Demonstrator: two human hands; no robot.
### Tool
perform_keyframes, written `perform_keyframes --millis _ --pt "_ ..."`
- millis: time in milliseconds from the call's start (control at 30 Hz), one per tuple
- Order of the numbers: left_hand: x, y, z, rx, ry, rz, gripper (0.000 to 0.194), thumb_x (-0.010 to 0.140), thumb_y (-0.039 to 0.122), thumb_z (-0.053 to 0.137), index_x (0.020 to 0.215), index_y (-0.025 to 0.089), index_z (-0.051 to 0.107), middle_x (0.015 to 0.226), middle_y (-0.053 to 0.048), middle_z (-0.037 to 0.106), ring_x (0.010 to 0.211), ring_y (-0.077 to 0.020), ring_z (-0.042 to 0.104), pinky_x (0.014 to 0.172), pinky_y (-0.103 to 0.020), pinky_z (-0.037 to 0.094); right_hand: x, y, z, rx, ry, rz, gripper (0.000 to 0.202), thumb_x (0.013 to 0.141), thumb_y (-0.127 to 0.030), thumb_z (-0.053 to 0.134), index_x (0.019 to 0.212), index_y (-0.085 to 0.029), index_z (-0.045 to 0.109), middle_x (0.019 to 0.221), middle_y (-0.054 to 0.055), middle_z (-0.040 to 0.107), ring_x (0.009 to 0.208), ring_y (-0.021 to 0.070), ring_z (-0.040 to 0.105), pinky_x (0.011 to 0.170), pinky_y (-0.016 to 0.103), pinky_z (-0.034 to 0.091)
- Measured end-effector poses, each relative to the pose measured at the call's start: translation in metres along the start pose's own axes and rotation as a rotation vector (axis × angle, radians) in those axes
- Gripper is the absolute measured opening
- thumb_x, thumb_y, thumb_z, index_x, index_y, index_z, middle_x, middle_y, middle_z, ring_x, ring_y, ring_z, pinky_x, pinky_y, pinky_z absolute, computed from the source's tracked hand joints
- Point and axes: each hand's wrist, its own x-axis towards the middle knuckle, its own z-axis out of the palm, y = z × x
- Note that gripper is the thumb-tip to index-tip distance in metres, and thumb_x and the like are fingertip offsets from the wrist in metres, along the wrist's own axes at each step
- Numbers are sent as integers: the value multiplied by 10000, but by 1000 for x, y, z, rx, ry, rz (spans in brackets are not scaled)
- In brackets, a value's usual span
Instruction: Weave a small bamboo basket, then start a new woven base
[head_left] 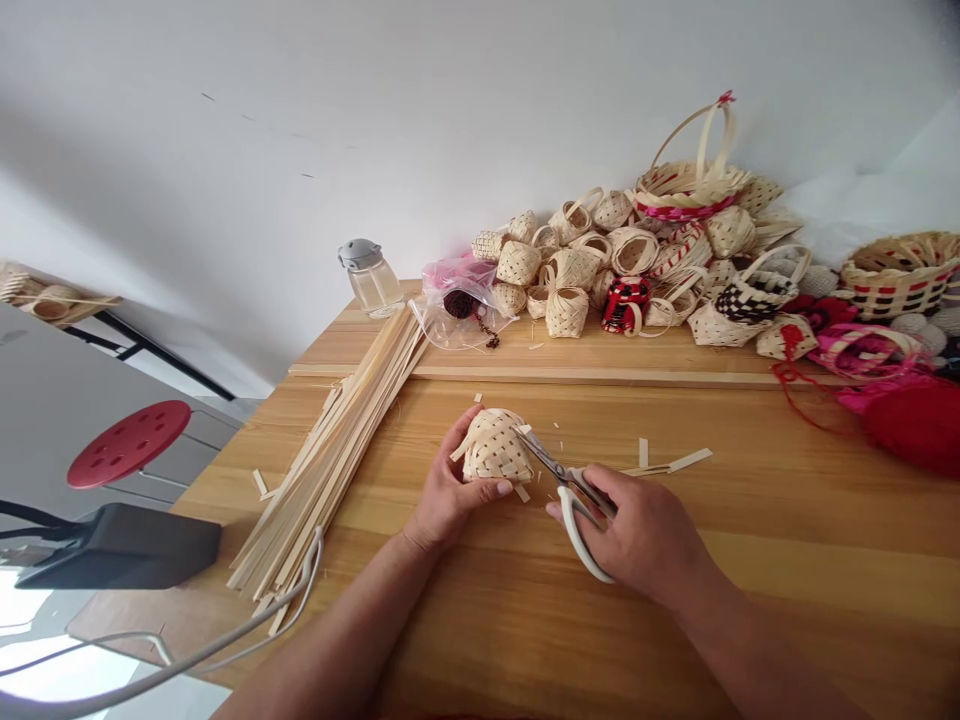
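One left hand: gripping basket
Right hand: gripping scissors
Scissors' long axis: slanting, tips toward half-past ten

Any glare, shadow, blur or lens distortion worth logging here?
Head view: lower left burns out to white below the dark grey box; head view: a soft shadow dims the left of the wall; head view: wide-angle stretch seems to tilt the bottle; head view: scissors and woven basket look fairly sharp.
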Motion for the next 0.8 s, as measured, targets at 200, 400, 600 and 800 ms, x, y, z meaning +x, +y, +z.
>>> perform_keyframes --millis 200,400,600,800 --pt "1 -3 -2 9 16 36 1036 555 158 906 1461 244 411 1403 -129 568 1243 -321 574 985 -380 524 -2 0 3 -78 1 -45 417 802 -574 608 645 -235 423 523 -51 506 474 116 394 516 243 254" --pt "1 1 -3 44 10 60 1077 550 182 913 1489 247 388 1393 -133 579 1228 -333 588 988 -400 528 -3 -3 1 -95 -43 -56 339 816 -510 614 673 -243 464 539 -49 556 468 119 415 513 243 248" --pt "1 3 -3 73 35 42 1071 543 189 912 1484 234 403 1372 -132 594 1222 -332 586 980 -398 528 -3 1 10 -65 -12 -93 367 823 -506 618 657 -237 431 526 -52 543 478 117 426 515 236 268" --pt "2 3 -4 51 27 -16 1062 590 198 889 1508 221 355 1347 -131 604 1215 -314 590 978 -376 517 -3 8 18 -83 65 -164 355 851 -477 594 652 -235 427 524 -45 538 468 113 424 510 238 265"
